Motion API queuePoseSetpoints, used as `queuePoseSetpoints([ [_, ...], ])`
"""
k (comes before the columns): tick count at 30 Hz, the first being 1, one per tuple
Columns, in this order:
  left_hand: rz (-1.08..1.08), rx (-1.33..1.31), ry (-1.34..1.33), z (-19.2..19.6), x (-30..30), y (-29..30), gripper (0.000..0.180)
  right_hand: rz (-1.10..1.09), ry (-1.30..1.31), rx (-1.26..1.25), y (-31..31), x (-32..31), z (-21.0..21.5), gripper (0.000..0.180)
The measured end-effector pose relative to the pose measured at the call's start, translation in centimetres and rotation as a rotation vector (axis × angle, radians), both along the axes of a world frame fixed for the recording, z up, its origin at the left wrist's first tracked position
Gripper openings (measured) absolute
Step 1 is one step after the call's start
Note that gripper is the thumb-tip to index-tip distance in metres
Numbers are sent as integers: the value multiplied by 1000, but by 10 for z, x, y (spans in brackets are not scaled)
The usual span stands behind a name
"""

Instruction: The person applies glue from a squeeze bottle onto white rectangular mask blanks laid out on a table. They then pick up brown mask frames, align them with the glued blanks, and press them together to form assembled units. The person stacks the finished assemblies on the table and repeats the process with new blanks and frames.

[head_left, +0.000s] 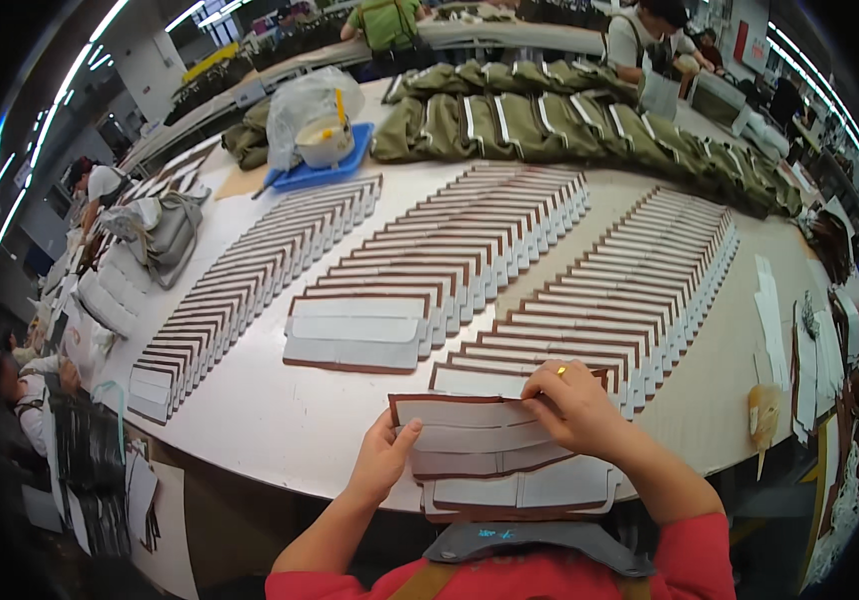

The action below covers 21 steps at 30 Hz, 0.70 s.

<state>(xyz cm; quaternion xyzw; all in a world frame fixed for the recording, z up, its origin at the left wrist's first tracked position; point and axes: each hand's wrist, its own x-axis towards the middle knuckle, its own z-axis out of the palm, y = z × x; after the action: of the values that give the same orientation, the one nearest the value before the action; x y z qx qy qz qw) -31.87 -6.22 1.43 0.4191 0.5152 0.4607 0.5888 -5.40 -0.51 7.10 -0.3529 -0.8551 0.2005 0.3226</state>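
White with brown trim, the panel [475, 430] is held tilted at the near edge of the tabletop [260, 430]. The left grip [388, 455] clasps its left side, thumb across the front; the right grip [582, 412], fingers bunched, pinches its upper edge toward the right.

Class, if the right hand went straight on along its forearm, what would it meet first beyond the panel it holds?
Probably the nearest white panel of the right-hand row, just past the held panel. The right hand may sit higher, though; depth is unclear.
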Motion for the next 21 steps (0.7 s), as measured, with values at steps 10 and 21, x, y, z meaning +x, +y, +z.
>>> queuePoseSetpoints([
  [10, 255, 146, -147, 10, -42, 18, 28, 95, -101, -575, 54, -32, 1, 23],
  [21, 286, 51, -150, -11, -62, 26, 28, -117, 116, -899, 70, -16, -44, 19],
])
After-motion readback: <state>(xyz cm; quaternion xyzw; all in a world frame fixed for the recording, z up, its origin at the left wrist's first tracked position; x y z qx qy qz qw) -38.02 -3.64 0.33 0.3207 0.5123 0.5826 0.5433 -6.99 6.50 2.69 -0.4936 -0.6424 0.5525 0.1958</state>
